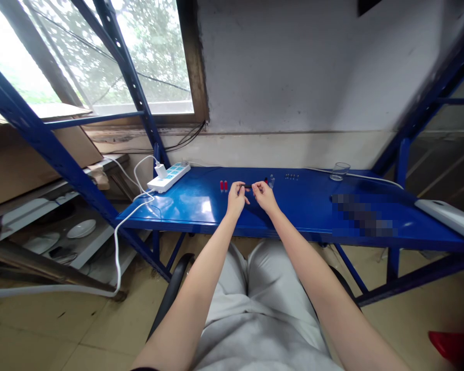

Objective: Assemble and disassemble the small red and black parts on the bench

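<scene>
Above the blue table (pixel 193 198), a thin dark stick-like piece (pixel 248 186) spans the gap between my two hands. My left hand (pixel 237 194) pinches its left end, thumb and fingers closed. At the other end my right hand (pixel 262 194) is closed on it with the fingertips. Its exact kind is too small to tell. To the left of my left hand stand two small tubes with red upper parts and clear lower ends (pixel 224 186). Just behind my right hand are a clear small tube (pixel 271 181) and a dark red piece (pixel 266 180), partly hidden.
Several tiny metallic pieces (pixel 292 176) stand in a row at the back. A clear glass (pixel 339 171) is at the back right, near a pixelated dark object (pixel 361 214) and a white device (pixel 450 216). A white power strip (pixel 169 177) with cables lies left.
</scene>
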Action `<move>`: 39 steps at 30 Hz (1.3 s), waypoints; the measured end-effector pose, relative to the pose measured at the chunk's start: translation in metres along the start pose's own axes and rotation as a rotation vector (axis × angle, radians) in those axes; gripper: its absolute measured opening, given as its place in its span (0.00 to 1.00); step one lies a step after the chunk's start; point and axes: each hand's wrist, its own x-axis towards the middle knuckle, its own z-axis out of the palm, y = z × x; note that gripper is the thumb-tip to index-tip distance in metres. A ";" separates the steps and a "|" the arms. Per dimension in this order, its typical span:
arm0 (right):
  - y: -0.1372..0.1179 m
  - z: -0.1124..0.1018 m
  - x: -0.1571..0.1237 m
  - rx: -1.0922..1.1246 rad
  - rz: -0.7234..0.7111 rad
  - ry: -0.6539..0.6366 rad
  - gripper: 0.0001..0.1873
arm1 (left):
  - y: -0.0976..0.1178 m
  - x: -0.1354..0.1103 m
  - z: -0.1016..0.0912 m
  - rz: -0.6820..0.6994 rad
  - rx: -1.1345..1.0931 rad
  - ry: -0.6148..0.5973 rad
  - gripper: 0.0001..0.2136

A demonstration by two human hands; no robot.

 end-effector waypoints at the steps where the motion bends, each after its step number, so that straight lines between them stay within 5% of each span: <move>1: 0.000 0.000 0.000 0.006 0.004 -0.007 0.19 | -0.001 0.000 0.000 0.004 -0.003 -0.001 0.06; 39: -0.016 -0.003 -0.006 -0.222 -0.098 -0.002 0.18 | 0.006 0.003 -0.002 -0.224 -0.105 0.115 0.08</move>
